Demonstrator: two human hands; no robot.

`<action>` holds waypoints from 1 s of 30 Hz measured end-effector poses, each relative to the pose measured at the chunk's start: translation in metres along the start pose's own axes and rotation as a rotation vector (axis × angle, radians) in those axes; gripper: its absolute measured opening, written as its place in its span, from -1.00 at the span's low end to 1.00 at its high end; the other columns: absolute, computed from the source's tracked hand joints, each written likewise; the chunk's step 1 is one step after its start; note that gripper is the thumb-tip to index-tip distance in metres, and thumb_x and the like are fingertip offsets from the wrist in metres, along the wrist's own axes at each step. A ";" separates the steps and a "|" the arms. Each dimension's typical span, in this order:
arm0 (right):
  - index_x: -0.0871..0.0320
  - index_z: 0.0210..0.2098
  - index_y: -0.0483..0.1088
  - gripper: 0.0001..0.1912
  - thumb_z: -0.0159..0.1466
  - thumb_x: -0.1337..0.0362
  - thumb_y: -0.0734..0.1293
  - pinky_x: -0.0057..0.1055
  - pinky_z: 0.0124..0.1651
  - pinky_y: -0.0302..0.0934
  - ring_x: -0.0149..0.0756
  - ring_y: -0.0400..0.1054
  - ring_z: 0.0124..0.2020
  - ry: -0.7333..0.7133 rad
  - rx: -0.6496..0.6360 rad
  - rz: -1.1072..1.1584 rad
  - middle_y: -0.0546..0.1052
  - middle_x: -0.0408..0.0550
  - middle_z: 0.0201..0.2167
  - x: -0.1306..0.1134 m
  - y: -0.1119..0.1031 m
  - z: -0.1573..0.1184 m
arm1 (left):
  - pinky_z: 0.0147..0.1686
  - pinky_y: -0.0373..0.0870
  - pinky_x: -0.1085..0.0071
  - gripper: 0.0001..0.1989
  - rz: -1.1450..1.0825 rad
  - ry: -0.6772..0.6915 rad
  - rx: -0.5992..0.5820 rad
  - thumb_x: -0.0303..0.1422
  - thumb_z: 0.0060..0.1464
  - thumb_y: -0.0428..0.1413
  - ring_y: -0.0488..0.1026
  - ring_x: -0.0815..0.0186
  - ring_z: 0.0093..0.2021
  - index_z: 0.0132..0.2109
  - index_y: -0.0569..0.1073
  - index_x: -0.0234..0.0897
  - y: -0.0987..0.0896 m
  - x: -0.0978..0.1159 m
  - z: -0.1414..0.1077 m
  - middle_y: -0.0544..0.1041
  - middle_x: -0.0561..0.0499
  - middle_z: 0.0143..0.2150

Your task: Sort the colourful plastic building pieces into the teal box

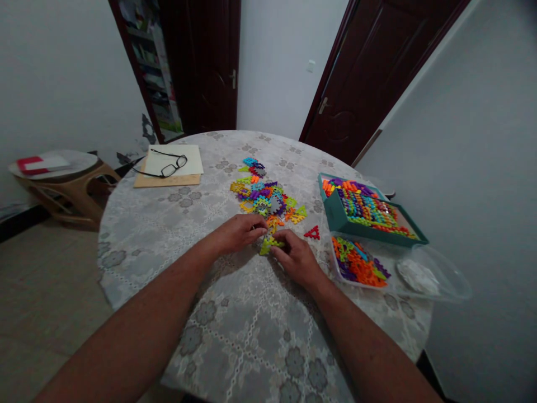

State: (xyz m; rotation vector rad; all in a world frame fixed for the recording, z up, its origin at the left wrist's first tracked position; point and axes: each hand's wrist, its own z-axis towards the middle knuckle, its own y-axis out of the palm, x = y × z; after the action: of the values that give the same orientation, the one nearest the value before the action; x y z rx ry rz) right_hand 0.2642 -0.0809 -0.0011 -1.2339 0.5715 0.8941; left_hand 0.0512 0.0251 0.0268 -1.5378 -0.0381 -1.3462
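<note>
My right hand (295, 254) pinches a yellow-green toothed plastic piece (267, 246) just above the patterned tablecloth. Beside it on the left, my left hand (243, 232) has its fingers bent together at the near edge of the pile; whatever they may hold is too small to name. A heap of colourful plastic pieces (262, 193) lies directly beyond both hands, with orange, purple, blue, grey and yellow shapes mixed together. One red triangle (312, 233) rests apart from the heap, to the right of my right hand.
On the right stand a green box (356, 221) of colourful pieces and a clear plastic container (335, 263) with orange and purple ones, its transparent lid (455, 280) alongside. Black glasses (169, 170) lie on papers (193, 159) at the far left. A stool (79, 190) stands beyond the table (138, 235).
</note>
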 end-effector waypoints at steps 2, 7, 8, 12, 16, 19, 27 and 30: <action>0.07 -0.03 0.49 -0.79 0.36 0.21 0.36 -0.36 -0.10 0.31 -0.27 0.46 -0.24 0.005 -0.004 0.015 0.61 -0.12 -0.19 0.000 0.002 0.000 | -0.08 0.42 0.30 -0.79 -0.087 0.010 -0.043 -0.22 0.33 0.12 0.54 0.21 -0.14 -0.09 0.61 -0.16 0.001 0.003 0.001 0.67 -0.05 -0.15; 0.07 -0.10 0.51 -0.83 0.39 0.16 0.34 -0.38 -0.17 0.29 -0.28 0.44 -0.29 0.023 0.002 -0.006 0.60 -0.15 -0.28 -0.001 0.003 0.001 | -0.16 0.44 0.33 -0.75 -0.251 -0.021 -0.150 -0.15 0.32 0.18 0.55 0.23 -0.18 -0.04 0.62 -0.20 0.004 0.011 0.001 0.67 -0.05 -0.16; 0.07 -0.12 0.51 -0.83 0.40 0.14 0.34 -0.39 -0.18 0.28 -0.29 0.44 -0.30 0.023 0.010 -0.010 0.60 -0.16 -0.29 -0.001 0.003 0.001 | -0.17 0.45 0.33 -0.74 -0.268 -0.029 -0.179 -0.16 0.31 0.19 0.56 0.23 -0.19 -0.01 0.63 -0.21 0.004 0.011 0.001 0.67 -0.06 -0.16; 0.07 -0.11 0.52 -0.83 0.39 0.14 0.36 -0.37 -0.15 0.30 -0.27 0.46 -0.28 0.018 0.039 -0.008 0.61 -0.14 -0.27 0.001 0.001 0.001 | -0.13 0.47 0.32 -0.72 -0.355 -0.048 -0.260 -0.29 0.29 0.17 0.57 0.24 -0.15 0.09 0.59 -0.21 0.002 0.006 0.000 0.67 -0.06 -0.09; 0.06 -0.12 0.51 -0.83 0.37 0.13 0.38 -0.35 -0.17 0.31 -0.26 0.45 -0.28 0.062 0.086 0.090 0.59 -0.13 -0.26 0.005 0.001 0.001 | -0.16 0.46 0.35 -0.61 -0.357 -0.063 -0.218 -0.42 0.22 0.13 0.56 0.25 -0.16 0.18 0.51 -0.17 0.001 -0.002 -0.002 0.64 -0.01 -0.15; 0.06 -0.15 0.46 -0.80 0.34 0.09 0.40 -0.36 -0.23 0.31 -0.27 0.42 -0.31 0.118 0.116 0.268 0.55 -0.14 -0.29 0.007 0.002 0.002 | -0.27 0.40 0.39 -0.51 -0.263 -0.081 -0.182 -0.46 0.15 0.15 0.49 0.28 -0.28 0.23 0.47 -0.15 0.002 -0.002 -0.003 0.57 0.07 -0.28; 0.06 -0.20 0.43 -0.75 0.28 0.04 0.42 -0.35 -0.14 0.32 -0.25 0.42 -0.25 0.195 0.395 0.228 0.54 -0.12 -0.27 0.009 -0.008 0.011 | -0.23 0.37 0.36 -0.84 -0.301 -0.115 0.034 -0.30 0.17 0.20 0.47 0.30 -0.28 -0.11 0.56 -0.20 -0.004 -0.003 0.002 0.58 0.05 -0.25; 0.10 -0.20 0.46 -0.73 0.28 0.03 0.42 -0.35 -0.14 0.31 -0.24 0.43 -0.24 0.205 0.429 0.210 0.56 -0.10 -0.27 0.009 -0.008 0.012 | -0.26 0.34 0.38 -0.84 -0.291 -0.101 0.038 -0.32 0.13 0.23 0.45 0.32 -0.30 -0.13 0.58 -0.21 -0.005 -0.003 0.003 0.57 0.06 -0.28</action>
State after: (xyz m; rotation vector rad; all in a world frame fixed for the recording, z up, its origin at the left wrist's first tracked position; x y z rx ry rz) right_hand 0.2749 -0.0677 -0.0005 -0.8886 1.0150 0.7697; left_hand 0.0492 0.0314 0.0283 -1.6109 -0.3611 -1.4820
